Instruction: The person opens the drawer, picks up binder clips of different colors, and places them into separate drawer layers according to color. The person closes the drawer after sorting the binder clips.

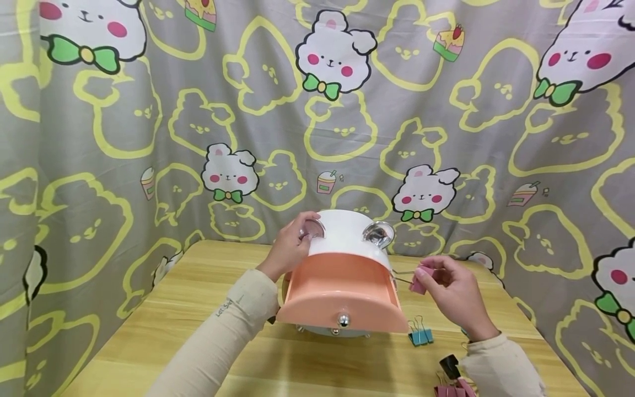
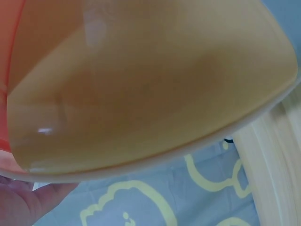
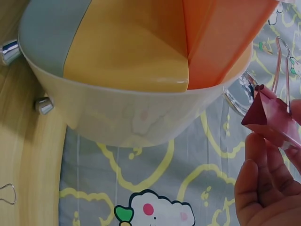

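A white desktop drawer box [image 1: 344, 229] with silver ear-shaped knobs stands on the table, its top orange drawer [image 1: 342, 309] pulled out. My left hand [image 1: 292, 245] grips the box at its left silver ear [image 1: 313, 228]; in the left wrist view, part of that hand [image 2: 23, 200] shows under the box's rim. To the right of the drawer, my right hand [image 1: 453, 289] pinches a pink binder clip [image 1: 421, 277] by its body. The clip's wire handles point toward the box's side. In the right wrist view the pink clip [image 3: 273, 120] is between fingers and thumb.
A teal binder clip [image 1: 420, 336] lies on the table right of the drawer. Closer in are a black binder clip [image 1: 449, 366] and a dark pink one [image 1: 448, 391], partly beside my right sleeve. A patterned curtain [image 1: 278, 110] hangs behind the wooden table [image 1: 198, 309].
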The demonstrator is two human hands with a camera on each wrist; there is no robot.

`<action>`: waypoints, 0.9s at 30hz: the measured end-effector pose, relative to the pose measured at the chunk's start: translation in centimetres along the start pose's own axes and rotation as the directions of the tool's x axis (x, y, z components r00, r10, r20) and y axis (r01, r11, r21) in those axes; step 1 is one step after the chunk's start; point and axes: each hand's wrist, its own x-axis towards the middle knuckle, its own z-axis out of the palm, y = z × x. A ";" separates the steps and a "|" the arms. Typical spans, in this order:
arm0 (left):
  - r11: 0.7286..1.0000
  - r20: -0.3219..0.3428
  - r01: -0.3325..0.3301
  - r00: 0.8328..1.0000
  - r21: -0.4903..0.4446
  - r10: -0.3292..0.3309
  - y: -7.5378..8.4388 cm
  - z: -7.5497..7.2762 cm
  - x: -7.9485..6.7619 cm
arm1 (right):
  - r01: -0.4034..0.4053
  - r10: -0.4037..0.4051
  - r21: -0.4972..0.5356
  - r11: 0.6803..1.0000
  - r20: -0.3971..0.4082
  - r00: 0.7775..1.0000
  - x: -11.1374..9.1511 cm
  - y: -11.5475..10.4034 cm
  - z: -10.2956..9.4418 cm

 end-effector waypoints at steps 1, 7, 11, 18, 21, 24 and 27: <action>1.000 0.000 0.001 1.000 0.005 -0.001 0.0 0.0 0.0 | 0.005 -0.005 0.002 1.000 0.001 1.000 0.0 -0.1 0.1; 1.000 -0.002 0.001 1.000 0.004 -0.001 0.0 0.1 -0.1 | 0.032 -0.032 0.009 0.999 0.003 0.999 0.1 -0.3 0.4; 1.000 0.001 0.005 1.000 -0.002 -0.005 0.0 0.1 -0.2 | 0.044 -0.044 0.008 0.999 0.007 0.999 0.1 -0.5 0.8; 1.000 0.001 -0.001 1.000 0.011 0.001 -0.1 0.2 -0.1 | 0.047 -0.047 0.020 0.999 0.007 0.999 0.1 -0.7 1.4; 1.000 -0.001 -0.001 1.000 0.011 0.001 -0.1 0.1 -0.1 | 0.056 -0.056 0.039 0.998 0.008 0.998 0.1 -0.8 1.6; 1.000 -0.009 -0.009 1.000 0.014 0.009 -0.2 0.2 -0.1 | 0.059 -0.059 0.045 0.997 0.011 0.998 0.2 -0.9 1.8; 1.000 -0.013 -0.012 1.000 0.013 0.012 -0.2 0.2 -0.1 | 0.055 -0.056 0.045 0.997 0.017 0.998 0.3 -1.0 2.0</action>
